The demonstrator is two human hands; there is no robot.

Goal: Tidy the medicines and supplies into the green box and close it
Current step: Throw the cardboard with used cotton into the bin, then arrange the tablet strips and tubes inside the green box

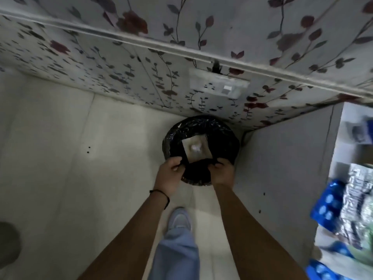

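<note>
bin: round, black-lined [201,136], on pale tiled floor [60,158], against floral wall [121,67] | in bin: square wrapper [196,149] | wall: switch plate [219,84] above bin

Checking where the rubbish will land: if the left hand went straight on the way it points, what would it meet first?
The left hand points forward over the black-lined bin. Going straight on, it would probably first meet the square packet lying in the bin, though depth is unclear from above.

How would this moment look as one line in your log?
place: bin on floor | left hand: gripping liner rim | right hand: gripping liner rim | bin contents: square packet | green box: not visible
</note>
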